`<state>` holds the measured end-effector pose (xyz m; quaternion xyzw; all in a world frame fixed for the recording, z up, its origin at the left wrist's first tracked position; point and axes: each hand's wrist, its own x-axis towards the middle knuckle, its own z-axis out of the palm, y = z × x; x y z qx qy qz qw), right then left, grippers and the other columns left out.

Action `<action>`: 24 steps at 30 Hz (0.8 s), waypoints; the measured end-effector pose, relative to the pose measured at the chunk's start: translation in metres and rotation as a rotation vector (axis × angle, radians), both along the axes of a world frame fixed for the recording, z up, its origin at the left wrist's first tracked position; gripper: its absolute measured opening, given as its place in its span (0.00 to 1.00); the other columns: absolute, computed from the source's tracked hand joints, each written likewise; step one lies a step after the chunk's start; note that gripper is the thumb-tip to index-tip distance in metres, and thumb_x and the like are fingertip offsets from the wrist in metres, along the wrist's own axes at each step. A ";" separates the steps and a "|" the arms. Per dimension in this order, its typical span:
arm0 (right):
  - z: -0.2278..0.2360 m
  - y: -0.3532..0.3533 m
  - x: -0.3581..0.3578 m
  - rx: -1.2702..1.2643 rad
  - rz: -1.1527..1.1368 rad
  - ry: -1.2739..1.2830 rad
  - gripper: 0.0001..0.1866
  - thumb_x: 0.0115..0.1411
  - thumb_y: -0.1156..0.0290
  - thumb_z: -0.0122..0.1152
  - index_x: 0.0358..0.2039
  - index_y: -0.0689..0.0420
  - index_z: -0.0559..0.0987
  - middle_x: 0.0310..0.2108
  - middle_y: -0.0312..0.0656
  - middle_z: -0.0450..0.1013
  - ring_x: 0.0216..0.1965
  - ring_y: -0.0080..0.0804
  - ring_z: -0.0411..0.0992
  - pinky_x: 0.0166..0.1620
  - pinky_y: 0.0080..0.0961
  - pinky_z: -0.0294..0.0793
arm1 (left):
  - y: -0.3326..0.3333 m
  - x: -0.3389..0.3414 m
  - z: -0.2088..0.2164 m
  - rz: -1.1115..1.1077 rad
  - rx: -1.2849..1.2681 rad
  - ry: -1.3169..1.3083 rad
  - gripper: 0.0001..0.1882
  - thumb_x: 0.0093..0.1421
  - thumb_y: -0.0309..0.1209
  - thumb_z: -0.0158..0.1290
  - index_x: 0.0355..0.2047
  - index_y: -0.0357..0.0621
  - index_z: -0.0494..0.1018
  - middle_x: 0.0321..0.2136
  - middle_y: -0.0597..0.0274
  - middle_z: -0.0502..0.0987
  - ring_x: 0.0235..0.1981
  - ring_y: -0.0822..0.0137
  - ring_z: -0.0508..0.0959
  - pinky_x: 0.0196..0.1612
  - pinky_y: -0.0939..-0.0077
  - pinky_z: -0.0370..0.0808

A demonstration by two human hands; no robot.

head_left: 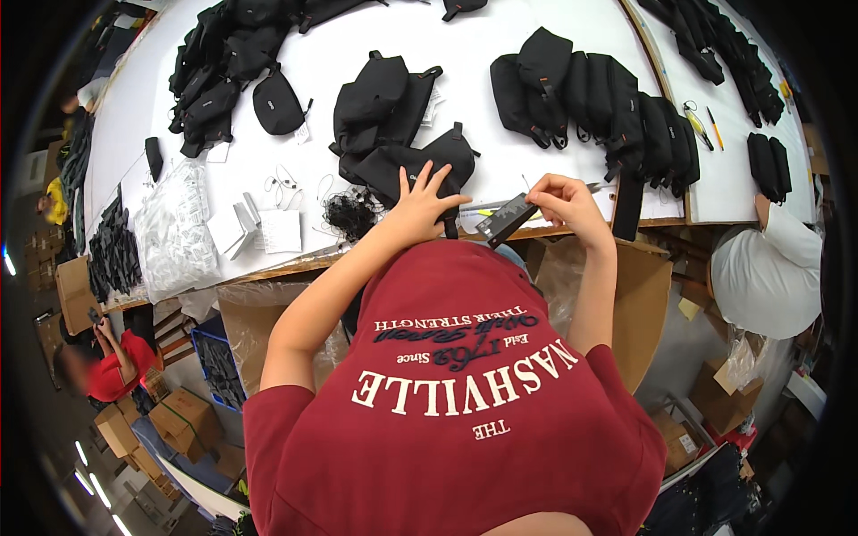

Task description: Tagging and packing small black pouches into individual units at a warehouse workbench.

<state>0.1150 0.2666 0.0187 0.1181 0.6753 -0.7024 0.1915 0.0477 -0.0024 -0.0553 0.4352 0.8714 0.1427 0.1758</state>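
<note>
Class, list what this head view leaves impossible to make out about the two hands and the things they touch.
- Left hand on a black pouch: its palm covers the part beneath.
- Right hand grips a black strap piece: fingers hide its upper end.
- Table front edge: partly blocked by the red shirt.

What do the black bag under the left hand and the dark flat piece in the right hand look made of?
The black bag looks like matte woven fabric: it creases softly, no shine. The dark flat piece looks like stiff card or plastic, straight-edged with a slight sheen; which one is unclear.
</note>
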 end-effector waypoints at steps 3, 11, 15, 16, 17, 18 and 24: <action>-0.004 0.004 0.001 0.096 0.006 -0.006 0.05 0.57 0.71 0.59 0.27 0.59 0.78 0.15 0.28 0.65 0.15 0.11 0.58 0.18 0.11 0.54 | 0.003 0.001 0.007 -0.039 -0.065 0.000 0.27 0.43 0.34 0.60 0.48 0.67 0.73 0.65 0.50 0.47 0.66 0.38 0.42 0.56 0.22 0.36; -0.010 -0.043 -0.008 0.393 0.126 0.127 0.08 0.52 0.69 0.61 0.27 0.62 0.78 0.16 0.31 0.66 0.19 0.16 0.60 0.25 0.16 0.61 | -0.015 -0.002 0.026 0.067 0.373 -0.005 0.07 0.50 0.38 0.60 0.29 0.54 0.78 0.58 0.57 0.63 0.62 0.46 0.55 0.64 0.41 0.40; -0.010 -0.054 -0.016 0.477 0.202 0.172 0.08 0.53 0.69 0.61 0.27 0.62 0.78 0.16 0.33 0.66 0.20 0.17 0.60 0.25 0.17 0.61 | -0.018 0.003 0.022 0.039 0.363 -0.119 0.11 0.48 0.34 0.59 0.34 0.57 0.79 0.57 0.56 0.63 0.60 0.51 0.58 0.64 0.51 0.46; -0.010 -0.055 -0.019 0.490 0.224 0.195 0.09 0.53 0.69 0.61 0.27 0.63 0.78 0.16 0.34 0.66 0.20 0.18 0.61 0.25 0.18 0.62 | -0.016 0.005 0.019 0.039 0.333 -0.204 0.13 0.47 0.34 0.60 0.35 0.59 0.79 0.57 0.56 0.62 0.60 0.51 0.57 0.64 0.51 0.47; -0.009 -0.055 -0.020 0.489 0.230 0.199 0.09 0.53 0.69 0.61 0.27 0.63 0.78 0.16 0.34 0.66 0.20 0.18 0.61 0.25 0.18 0.62 | -0.013 0.005 0.014 0.014 0.307 -0.177 0.16 0.45 0.33 0.60 0.37 0.62 0.78 0.58 0.55 0.60 0.61 0.50 0.56 0.63 0.48 0.47; -0.008 -0.054 -0.020 0.522 0.229 0.209 0.09 0.53 0.69 0.61 0.27 0.63 0.78 0.16 0.35 0.67 0.20 0.19 0.61 0.25 0.18 0.62 | -0.009 0.007 0.010 0.019 0.307 -0.174 0.16 0.45 0.33 0.60 0.37 0.62 0.78 0.58 0.55 0.60 0.61 0.50 0.56 0.63 0.48 0.47; -0.009 -0.049 -0.011 0.579 0.159 0.269 0.08 0.51 0.69 0.60 0.28 0.61 0.78 0.16 0.43 0.70 0.18 0.30 0.67 0.26 0.25 0.66 | -0.001 0.005 0.008 0.173 0.400 -0.056 0.12 0.46 0.36 0.60 0.35 0.60 0.78 0.53 0.55 0.64 0.60 0.50 0.58 0.63 0.43 0.43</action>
